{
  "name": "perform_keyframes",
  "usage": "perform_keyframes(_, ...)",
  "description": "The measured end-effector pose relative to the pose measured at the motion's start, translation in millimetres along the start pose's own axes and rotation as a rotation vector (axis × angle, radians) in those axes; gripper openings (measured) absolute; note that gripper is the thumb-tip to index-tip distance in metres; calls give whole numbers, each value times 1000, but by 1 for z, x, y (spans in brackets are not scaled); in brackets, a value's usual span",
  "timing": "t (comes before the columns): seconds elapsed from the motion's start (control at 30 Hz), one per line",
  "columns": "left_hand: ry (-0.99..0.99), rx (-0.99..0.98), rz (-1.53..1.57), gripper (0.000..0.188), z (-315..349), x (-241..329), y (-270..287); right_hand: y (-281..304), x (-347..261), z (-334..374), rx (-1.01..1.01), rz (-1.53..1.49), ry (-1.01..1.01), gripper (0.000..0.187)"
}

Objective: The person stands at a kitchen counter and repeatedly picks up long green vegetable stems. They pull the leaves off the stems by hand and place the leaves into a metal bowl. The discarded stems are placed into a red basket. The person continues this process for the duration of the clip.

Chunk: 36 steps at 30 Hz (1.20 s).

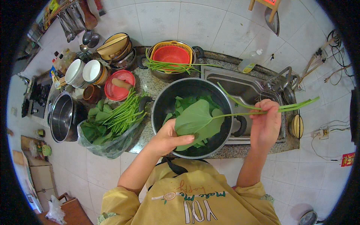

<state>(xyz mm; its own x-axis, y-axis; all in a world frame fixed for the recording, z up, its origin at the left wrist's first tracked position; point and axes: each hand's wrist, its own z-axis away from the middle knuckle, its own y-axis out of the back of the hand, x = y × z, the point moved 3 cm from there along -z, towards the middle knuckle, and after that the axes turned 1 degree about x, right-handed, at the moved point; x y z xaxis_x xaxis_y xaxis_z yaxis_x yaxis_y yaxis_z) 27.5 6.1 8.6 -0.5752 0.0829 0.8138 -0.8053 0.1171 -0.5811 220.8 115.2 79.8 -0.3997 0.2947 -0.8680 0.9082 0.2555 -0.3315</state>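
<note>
broad leaf (197, 120) within narrow left grip (168, 139) — its stem (238, 114) within narrow right grip (266, 122)

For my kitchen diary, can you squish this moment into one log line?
left hand: large leaf | right hand: stems | below: dark pot, smaller leaf pieces inside | left: greens, plastic bag

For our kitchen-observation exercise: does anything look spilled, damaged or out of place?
I see nothing spilled or damaged. Slightly odd: long green stems lie across the near side of the yellow basket, ends sticking out toward the sink, rather than contained inside.
</note>
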Motion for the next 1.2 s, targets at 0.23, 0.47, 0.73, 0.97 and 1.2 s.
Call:
perform_keyframes(0.23,135,174,148,40,3,3,-9,4,-5,1,-27,13,25,24)
perform_keyframes(0.47,114,79,92,33,2,16,-16,2,-7,1,11,23,20,24)
perform_keyframes(0.73,-17,243,-112,33,-3,15,-21,2,-3,1,-32,58,31,24)
perform_keyframes(0.97,-68,291,-280,47,-7,19,-24,-2,1,1,-40,56,30,24)
perform_keyframes(1.2,-62,307,-173,38,-6,17,-21,-2,1,0,-46,58,36,24)
